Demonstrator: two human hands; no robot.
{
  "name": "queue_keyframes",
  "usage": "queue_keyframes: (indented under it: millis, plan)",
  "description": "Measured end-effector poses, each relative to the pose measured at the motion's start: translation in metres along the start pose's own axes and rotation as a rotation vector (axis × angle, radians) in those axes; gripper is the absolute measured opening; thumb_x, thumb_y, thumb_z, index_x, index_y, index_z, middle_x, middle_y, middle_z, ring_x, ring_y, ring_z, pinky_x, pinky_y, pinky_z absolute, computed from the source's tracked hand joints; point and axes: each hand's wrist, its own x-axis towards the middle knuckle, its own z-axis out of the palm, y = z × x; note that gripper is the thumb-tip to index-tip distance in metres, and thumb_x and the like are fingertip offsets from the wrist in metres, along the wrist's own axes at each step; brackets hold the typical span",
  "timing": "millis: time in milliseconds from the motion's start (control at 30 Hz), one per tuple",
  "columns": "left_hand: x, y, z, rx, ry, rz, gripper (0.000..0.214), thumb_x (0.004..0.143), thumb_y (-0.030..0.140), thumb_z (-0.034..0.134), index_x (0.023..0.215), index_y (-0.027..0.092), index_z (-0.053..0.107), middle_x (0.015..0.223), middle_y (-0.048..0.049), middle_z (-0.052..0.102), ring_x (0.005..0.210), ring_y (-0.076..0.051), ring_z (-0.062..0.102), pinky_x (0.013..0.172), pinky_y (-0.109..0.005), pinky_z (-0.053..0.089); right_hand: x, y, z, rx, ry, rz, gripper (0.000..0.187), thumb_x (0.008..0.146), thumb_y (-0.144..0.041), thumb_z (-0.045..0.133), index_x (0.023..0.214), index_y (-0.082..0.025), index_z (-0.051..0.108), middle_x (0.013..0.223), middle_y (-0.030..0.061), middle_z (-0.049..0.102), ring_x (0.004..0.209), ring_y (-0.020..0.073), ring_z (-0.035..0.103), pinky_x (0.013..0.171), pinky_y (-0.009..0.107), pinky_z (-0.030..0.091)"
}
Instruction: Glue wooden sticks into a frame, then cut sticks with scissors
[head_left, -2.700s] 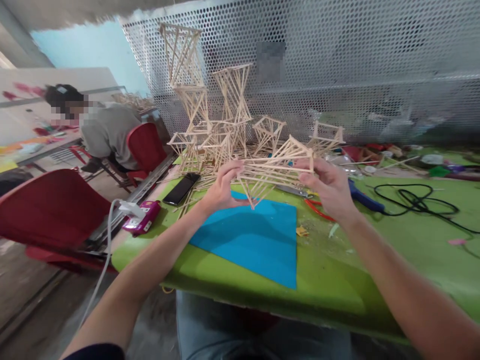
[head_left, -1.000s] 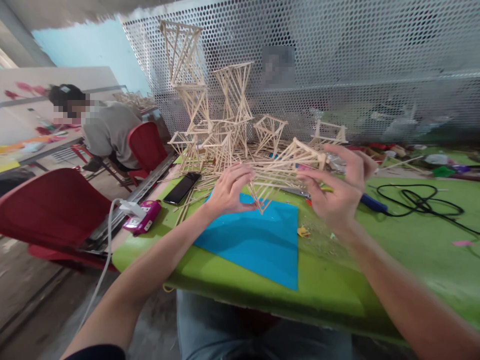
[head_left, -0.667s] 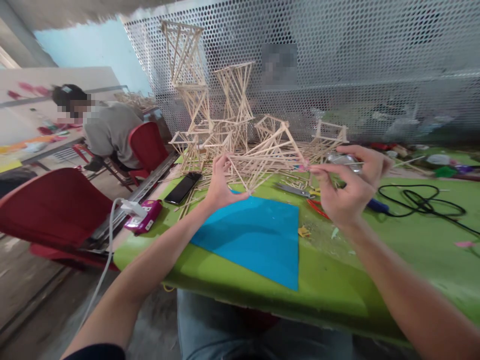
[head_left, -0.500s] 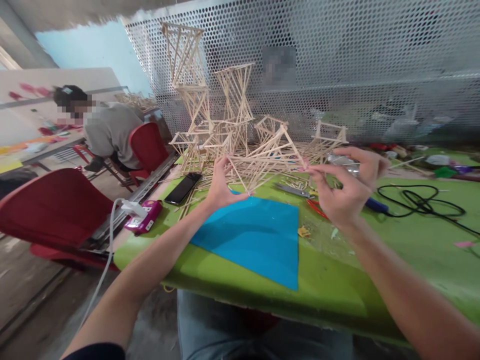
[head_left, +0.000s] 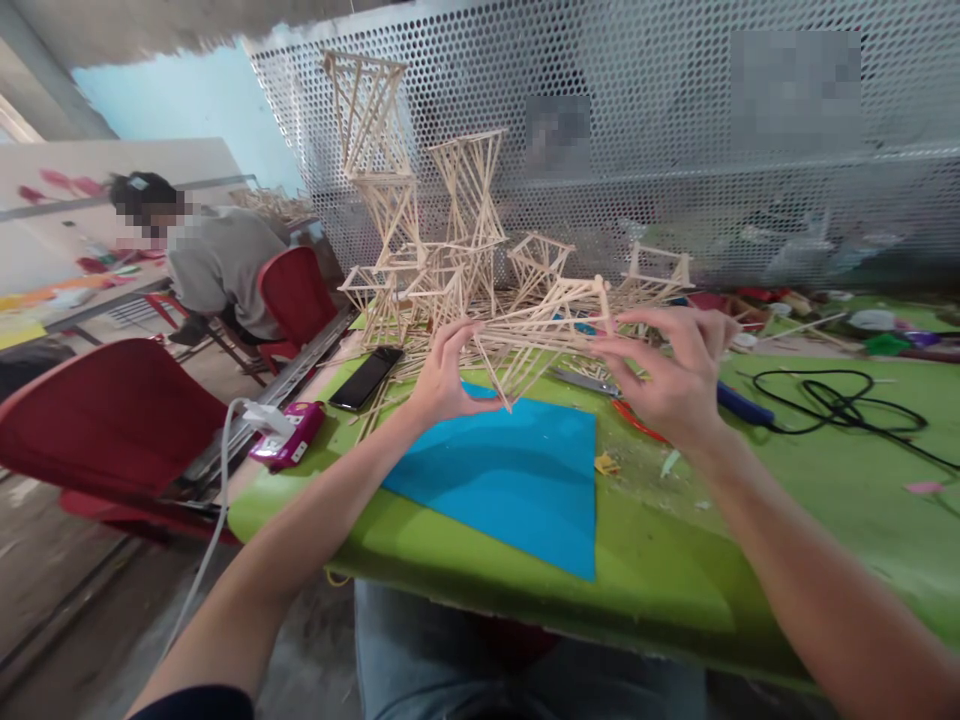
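Stick frame (head_left: 547,330) up in air, stretched sideways between two hands, over far part of blue sheet (head_left: 517,480) on green table (head_left: 660,570). Left hand (head_left: 441,382) grasps left end, fingers at upper corner, thumb at lower one. Right hand (head_left: 664,368) pinches right end, thumb and fingertips on it. Scissors (head_left: 586,382) lie just below right end; phone (head_left: 366,377) rests left of sheet; taller stick towers (head_left: 381,180) stand behind.

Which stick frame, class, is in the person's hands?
The nearest frame, spanning from the left hand to the right hand; neither hand touches the other frames behind it.
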Motion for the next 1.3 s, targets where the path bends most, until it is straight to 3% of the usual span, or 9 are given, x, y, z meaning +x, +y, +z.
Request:
queue_keyframes:
  millis: [167, 267, 367, 500, 700, 900, 1067, 1167, 1300]
  plan:
    - [-0.007, -0.002, 0.014, -0.377, 0.121, -0.300, 0.116, 0.062, 0.069, 0.094, 0.157, 0.032, 0.038, 0.156, -0.0177, 0.046, 0.144, -0.039, 0.053, 0.106, -0.056, 0.060, 0.004, -0.009, -0.001, 0.123, 0.153, 0.022, 0.013, 0.095, -0.031, 0.070, 0.083, -0.025, 0.071, 0.106, 0.0055, 0.077, 0.096, 0.0263, 0.068, 0.092, 0.049, 0.048]
    - [-0.009, -0.001, 0.024, -0.691, 0.170, -0.515, 0.093, 0.074, 0.073, 0.083, 0.150, 0.032, 0.048, 0.146, -0.0132, 0.059, 0.131, -0.033, 0.066, 0.104, -0.050, 0.061, 0.005, -0.013, -0.003, 0.183, 0.261, 0.062, 0.019, 0.095, -0.027, 0.064, 0.076, -0.024, 0.062, 0.092, 0.0062, 0.074, 0.086, 0.0243, 0.068, 0.084, 0.045, 0.051]
    - [-0.006, 0.004, 0.028, -0.898, 0.202, -0.670, 0.078, 0.079, 0.074, 0.078, 0.141, 0.030, 0.058, 0.127, -0.0089, 0.070, 0.122, -0.030, 0.071, 0.105, -0.049, 0.060, 0.003, -0.012, -0.003, 0.209, 0.241, 0.144, 0.022, 0.098, -0.028, 0.060, 0.076, -0.026, 0.059, 0.084, 0.0068, 0.072, 0.081, 0.0242, 0.066, 0.078, 0.042, 0.052]
    - [-0.004, 0.011, 0.029, -1.030, 0.211, -0.787, 0.073, 0.076, 0.072, 0.081, 0.130, 0.028, 0.061, 0.126, -0.0083, 0.069, 0.119, -0.030, 0.072, 0.101, -0.049, 0.062, -0.004, -0.007, 0.000, 0.190, 0.133, 0.301, 0.030, 0.104, -0.037, 0.056, 0.076, -0.027, 0.057, 0.068, 0.0037, 0.064, 0.066, 0.0216, 0.060, 0.067, 0.039, 0.046]
    - [-0.008, 0.009, 0.034, -0.837, 0.257, -0.642, 0.084, 0.065, 0.056, 0.097, 0.130, 0.031, 0.050, 0.135, -0.0079, 0.059, 0.129, -0.028, 0.064, 0.107, -0.047, 0.059, -0.001, -0.007, 0.002, 0.273, -0.029, 0.446, 0.037, 0.106, -0.044, 0.057, 0.075, -0.025, 0.060, 0.064, 0.0019, 0.062, 0.060, 0.0187, 0.058, 0.064, 0.036, 0.045]
    - [-0.016, 0.013, 0.041, -0.595, 0.121, -0.427, 0.106, 0.069, 0.063, 0.094, 0.150, 0.039, 0.031, 0.160, -0.0125, 0.037, 0.151, -0.033, 0.047, 0.117, -0.058, 0.053, 0.004, -0.020, 0.011, 0.859, -0.361, 0.805, 0.044, 0.097, -0.064, 0.069, 0.095, -0.022, 0.080, 0.088, 0.0077, 0.080, 0.064, 0.0180, 0.066, 0.057, 0.032, 0.053]
    - [-0.018, 0.020, 0.041, -0.511, -0.026, -0.340, 0.128, 0.072, 0.071, 0.088, 0.167, 0.037, 0.011, 0.170, -0.0200, 0.026, 0.160, -0.038, 0.037, 0.120, -0.068, 0.047, 0.003, -0.027, 0.018, 1.281, -0.332, 1.064, 0.042, 0.078, -0.060, 0.091, 0.086, -0.021, 0.080, 0.083, 0.0074, 0.078, 0.063, 0.0168, 0.065, 0.055, 0.031, 0.053]
    - [-0.016, 0.023, 0.036, -0.544, -0.152, -0.339, 0.120, 0.072, 0.065, 0.091, 0.167, 0.031, 0.026, 0.168, -0.0209, 0.038, 0.158, -0.040, 0.041, 0.121, -0.065, 0.049, 0.004, -0.022, 0.018, 1.371, -0.225, 1.153, 0.037, 0.075, -0.054, 0.094, 0.080, -0.022, 0.077, 0.074, 0.0037, 0.072, 0.061, 0.0157, 0.062, 0.052, 0.030, 0.050]
    - [-0.010, 0.025, 0.029, -0.749, -0.280, -0.442, 0.062, 0.095, 0.055, 0.075, 0.147, 0.025, 0.060, 0.152, -0.0160, 0.062, 0.142, -0.035, 0.062, 0.114, -0.054, 0.058, 0.002, -0.004, 0.021, 1.369, -0.103, 1.207, 0.037, 0.077, -0.055, 0.091, 0.080, -0.024, 0.071, 0.072, 0.0003, 0.065, 0.058, 0.0138, 0.058, 0.049, 0.029, 0.046]
